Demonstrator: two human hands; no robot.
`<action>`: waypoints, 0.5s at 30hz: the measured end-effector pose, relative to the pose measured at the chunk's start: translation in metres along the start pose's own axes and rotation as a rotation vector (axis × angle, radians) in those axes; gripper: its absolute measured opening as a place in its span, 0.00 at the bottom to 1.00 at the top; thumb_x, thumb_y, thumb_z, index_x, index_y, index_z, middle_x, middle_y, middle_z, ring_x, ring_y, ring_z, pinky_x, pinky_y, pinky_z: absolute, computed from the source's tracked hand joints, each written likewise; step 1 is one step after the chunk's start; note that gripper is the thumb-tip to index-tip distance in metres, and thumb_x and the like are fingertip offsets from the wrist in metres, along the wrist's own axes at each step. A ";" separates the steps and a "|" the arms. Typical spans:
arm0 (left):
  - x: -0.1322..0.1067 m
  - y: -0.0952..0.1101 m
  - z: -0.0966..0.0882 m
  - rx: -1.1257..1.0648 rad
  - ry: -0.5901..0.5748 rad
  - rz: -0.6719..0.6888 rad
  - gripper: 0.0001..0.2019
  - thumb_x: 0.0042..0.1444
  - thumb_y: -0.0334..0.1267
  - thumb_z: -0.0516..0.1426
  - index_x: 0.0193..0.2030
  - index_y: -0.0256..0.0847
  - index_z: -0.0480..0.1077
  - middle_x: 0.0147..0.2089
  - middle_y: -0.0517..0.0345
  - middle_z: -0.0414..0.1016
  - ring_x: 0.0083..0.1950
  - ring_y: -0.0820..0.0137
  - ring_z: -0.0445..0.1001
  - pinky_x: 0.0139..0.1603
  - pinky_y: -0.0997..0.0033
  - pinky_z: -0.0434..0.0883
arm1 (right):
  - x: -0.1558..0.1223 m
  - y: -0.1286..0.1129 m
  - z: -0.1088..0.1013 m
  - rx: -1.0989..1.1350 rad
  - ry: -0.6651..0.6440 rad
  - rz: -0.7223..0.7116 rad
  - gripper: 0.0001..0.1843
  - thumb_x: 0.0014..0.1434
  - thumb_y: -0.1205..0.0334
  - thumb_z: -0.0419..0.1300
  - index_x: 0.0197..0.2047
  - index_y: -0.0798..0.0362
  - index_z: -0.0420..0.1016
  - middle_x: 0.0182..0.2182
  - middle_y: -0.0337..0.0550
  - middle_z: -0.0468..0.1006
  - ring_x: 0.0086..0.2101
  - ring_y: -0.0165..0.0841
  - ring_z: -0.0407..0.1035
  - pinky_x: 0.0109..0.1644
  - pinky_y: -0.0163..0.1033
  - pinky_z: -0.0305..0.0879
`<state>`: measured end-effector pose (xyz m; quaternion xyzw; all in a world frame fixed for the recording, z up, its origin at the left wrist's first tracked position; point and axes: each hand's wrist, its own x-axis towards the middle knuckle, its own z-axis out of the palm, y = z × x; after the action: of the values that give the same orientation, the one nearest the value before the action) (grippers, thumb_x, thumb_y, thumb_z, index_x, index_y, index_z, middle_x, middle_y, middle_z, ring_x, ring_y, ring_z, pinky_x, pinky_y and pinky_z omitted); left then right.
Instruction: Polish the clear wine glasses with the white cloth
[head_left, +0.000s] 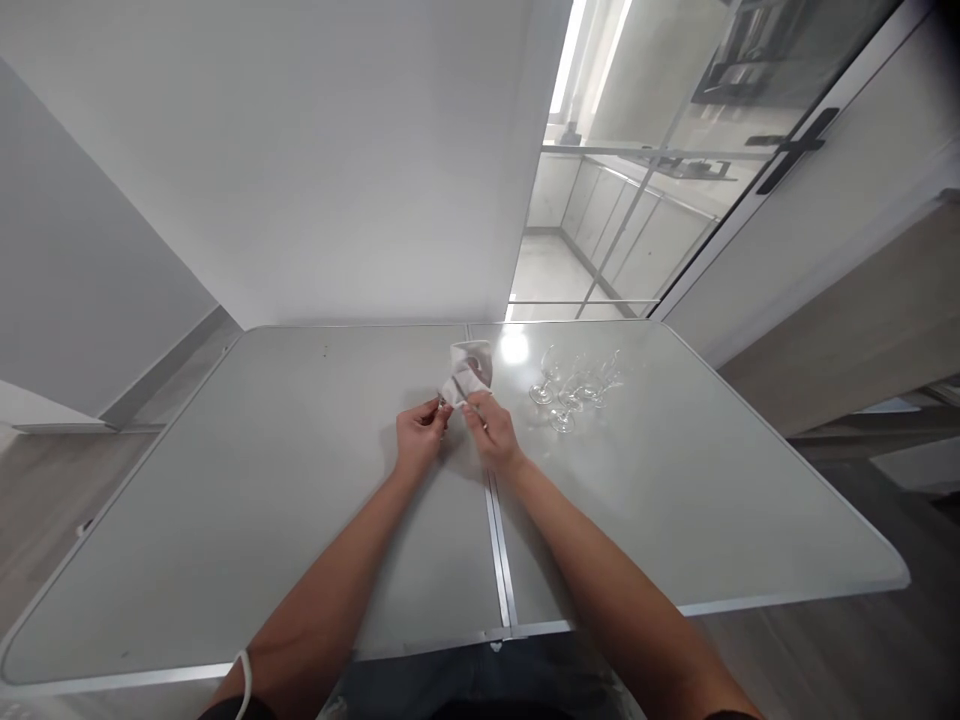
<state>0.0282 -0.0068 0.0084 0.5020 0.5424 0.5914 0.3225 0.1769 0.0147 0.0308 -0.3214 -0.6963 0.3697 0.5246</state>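
My left hand [420,432] is closed, its fingertips pinching a small clear glass [442,402] that is mostly hidden by the fingers and the cloth. Close beside it, my right hand [491,430] grips a white cloth [471,366] against the glass. The cloth is bunched, and its upper part sticks up past the fingers. Both hands are just above the table, near its middle seam. Several clear stemmed glasses [564,420] stand grouped to the right of my right hand; their outlines overlap, and some are hard to tell apart.
The pale glass-topped table [300,560] has a metal rim and a metal seam [499,560] across its middle. A white wall [360,180] rises behind it. At the back right is a glass-paned sliding door [622,230] with a black handle [799,150].
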 end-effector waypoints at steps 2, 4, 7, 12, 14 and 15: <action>0.000 -0.006 -0.002 0.131 0.034 0.111 0.17 0.58 0.49 0.61 0.27 0.35 0.75 0.20 0.62 0.63 0.22 0.75 0.60 0.25 0.74 0.59 | 0.001 0.002 -0.001 -0.229 -0.090 -0.189 0.09 0.68 0.56 0.52 0.38 0.50 0.69 0.48 0.53 0.75 0.54 0.44 0.66 0.60 0.53 0.60; 0.000 -0.010 -0.003 0.298 0.016 0.280 0.14 0.59 0.45 0.59 0.33 0.36 0.78 0.21 0.61 0.66 0.23 0.75 0.61 0.27 0.74 0.60 | 0.005 0.002 -0.005 -0.385 -0.089 -0.331 0.07 0.67 0.59 0.52 0.39 0.50 0.69 0.57 0.55 0.71 0.62 0.46 0.60 0.66 0.58 0.52; -0.002 -0.012 -0.003 0.533 -0.081 0.522 0.10 0.61 0.39 0.57 0.40 0.39 0.80 0.22 0.59 0.70 0.24 0.73 0.64 0.28 0.74 0.60 | 0.011 0.000 -0.012 -0.523 -0.047 -0.356 0.05 0.64 0.61 0.54 0.38 0.49 0.70 0.49 0.52 0.76 0.55 0.44 0.66 0.65 0.57 0.53; -0.004 -0.013 -0.005 0.696 -0.132 0.735 0.11 0.62 0.39 0.57 0.46 0.42 0.79 0.23 0.56 0.72 0.24 0.72 0.68 0.27 0.74 0.60 | 0.018 -0.006 -0.028 -0.237 0.002 0.084 0.09 0.62 0.57 0.57 0.30 0.49 0.66 0.24 0.37 0.66 0.29 0.34 0.63 0.39 0.41 0.63; -0.005 -0.013 -0.005 0.642 -0.145 0.738 0.11 0.62 0.41 0.59 0.47 0.43 0.79 0.24 0.56 0.74 0.25 0.72 0.69 0.28 0.74 0.62 | 0.021 -0.007 -0.034 0.155 0.008 0.280 0.12 0.62 0.55 0.57 0.29 0.49 0.64 0.22 0.34 0.62 0.25 0.30 0.58 0.31 0.36 0.59; -0.006 -0.013 -0.005 0.592 -0.145 0.720 0.11 0.62 0.42 0.59 0.47 0.42 0.79 0.25 0.56 0.74 0.25 0.72 0.70 0.28 0.74 0.63 | 0.021 -0.007 -0.035 0.371 0.017 0.355 0.12 0.62 0.54 0.57 0.30 0.49 0.64 0.23 0.34 0.63 0.24 0.30 0.58 0.30 0.35 0.58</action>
<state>0.0234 -0.0115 -0.0047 0.7686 0.4551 0.4490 -0.0227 0.2053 0.0352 0.0532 -0.3401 -0.5449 0.5748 0.5071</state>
